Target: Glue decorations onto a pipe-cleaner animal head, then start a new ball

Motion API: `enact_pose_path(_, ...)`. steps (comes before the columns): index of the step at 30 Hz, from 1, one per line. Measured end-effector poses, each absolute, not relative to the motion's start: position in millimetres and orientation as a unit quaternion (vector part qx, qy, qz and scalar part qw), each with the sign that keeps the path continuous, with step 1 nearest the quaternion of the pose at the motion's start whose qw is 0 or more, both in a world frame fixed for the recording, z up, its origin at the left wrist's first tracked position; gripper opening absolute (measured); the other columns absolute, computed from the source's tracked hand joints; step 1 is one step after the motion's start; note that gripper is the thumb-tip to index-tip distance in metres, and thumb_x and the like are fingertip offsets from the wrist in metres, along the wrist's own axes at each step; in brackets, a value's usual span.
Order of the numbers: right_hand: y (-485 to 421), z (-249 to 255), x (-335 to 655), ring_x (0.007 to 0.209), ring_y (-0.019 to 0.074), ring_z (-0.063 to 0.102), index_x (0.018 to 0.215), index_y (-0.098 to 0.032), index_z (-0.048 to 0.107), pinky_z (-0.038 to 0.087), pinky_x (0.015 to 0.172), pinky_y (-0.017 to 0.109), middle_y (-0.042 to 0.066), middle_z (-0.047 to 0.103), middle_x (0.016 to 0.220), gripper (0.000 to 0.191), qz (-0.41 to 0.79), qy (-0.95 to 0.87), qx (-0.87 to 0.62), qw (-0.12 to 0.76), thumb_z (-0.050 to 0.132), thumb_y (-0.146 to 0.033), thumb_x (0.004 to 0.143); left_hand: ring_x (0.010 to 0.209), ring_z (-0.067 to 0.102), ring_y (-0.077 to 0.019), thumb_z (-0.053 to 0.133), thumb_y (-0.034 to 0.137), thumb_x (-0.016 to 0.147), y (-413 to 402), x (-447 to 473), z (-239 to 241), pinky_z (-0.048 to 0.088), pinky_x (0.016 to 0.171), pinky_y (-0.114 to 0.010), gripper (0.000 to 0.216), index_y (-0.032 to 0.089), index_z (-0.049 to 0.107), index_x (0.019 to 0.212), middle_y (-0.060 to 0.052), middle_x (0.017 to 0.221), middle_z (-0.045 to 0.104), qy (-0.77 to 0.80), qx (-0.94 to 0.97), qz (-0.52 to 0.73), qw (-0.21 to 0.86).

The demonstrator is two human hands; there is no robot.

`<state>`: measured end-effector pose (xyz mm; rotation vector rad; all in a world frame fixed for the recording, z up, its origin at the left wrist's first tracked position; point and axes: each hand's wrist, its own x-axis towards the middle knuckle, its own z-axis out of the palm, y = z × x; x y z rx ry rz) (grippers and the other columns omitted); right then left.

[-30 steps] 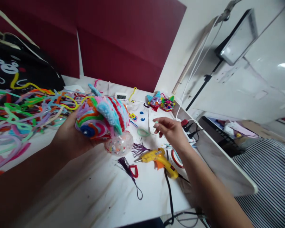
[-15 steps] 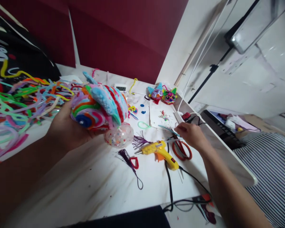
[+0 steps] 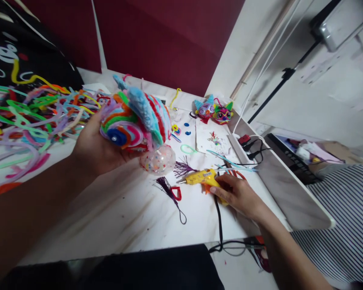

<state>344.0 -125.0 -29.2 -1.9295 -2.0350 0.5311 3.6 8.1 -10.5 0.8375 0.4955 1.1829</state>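
Pipe-cleaner craft (image 3: 133, 121), at ten o'clock in my view, sits held in my half-curled left hand (image 3: 98, 151), hiding part of it. At the craft's five o'clock, a clear speckled ball (image 3: 159, 160) is partly covered. My right hand (image 3: 237, 193) bends over a yellow glue gun (image 3: 201, 177), masking its rear; whether it closes tight, I cannot tell.

White table (image 3: 109, 217) — pipe cleaners (image 3: 48, 112), purple tassels (image 3: 166, 188), glue gun (image 3: 201, 177).
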Motion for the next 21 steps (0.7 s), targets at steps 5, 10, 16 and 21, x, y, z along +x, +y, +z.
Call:
enact_pose_path(5,-118.3,-26.8,339.8,0.059,0.0141,0.049,0.087,-0.018,0.068,0.034,0.053,0.027,-0.001,0.06,0.069,0.028,0.21,-0.702,-0.669,0.126,0.069,-0.045,0.082,0.1,0.072,-0.0332,0.044,0.055,0.094,5.0,7.3,-5.2,0.066,0.07,-0.049,0.048,0.022,0.065,0.122,-0.004,0.11,0.074,0.216,0.373,0.538,0.724)
enact_pose_path(10,-115.8,-30.4,345.7,0.056,0.0126,0.046,0.086,-0.018,0.067,0.033,0.051,0.026,-0.003,0.055,0.066,0.029,0.257,-0.682,-0.668,0.148,0.071,-0.046,0.079,0.112,0.068,-0.0341,0.042,0.05,0.098,3.6,8.7,-4.1,0.063,0.079,-0.053,0.046,0.021,0.062,0.127,-0.002,0.119,0.071,0.184,0.39,0.53,0.73)
enact_pose_path(16,-122.5,-22.2,348.6,0.059,0.0134,0.049,0.089,-0.018,0.065,0.04,0.05,0.025,-0.001,0.056,0.071,0.041,0.308,-0.646,-0.662,0.223,0.063,-0.059,0.081,0.118,0.064,-0.0347,0.04,0.047,0.099,3.6,7.8,-5.6,0.064,0.08,-0.049,0.044,0.02,0.063,0.125,-0.001,0.119,0.071,0.172,0.397,0.526,0.733)
enact_pose_path(21,-140.4,-1.7,340.5,0.063,0.0146,0.059,0.092,-0.021,0.062,0.055,0.056,0.027,0.002,0.062,0.082,0.047,0.371,-0.53,-0.673,0.359,0.08,-0.057,0.068,0.108,0.069,-0.0325,0.038,0.055,0.098,4.6,6.6,-7.3,0.064,0.077,-0.05,0.049,0.023,0.064,0.124,0.0,0.12,0.071,0.172,0.398,0.524,0.733)
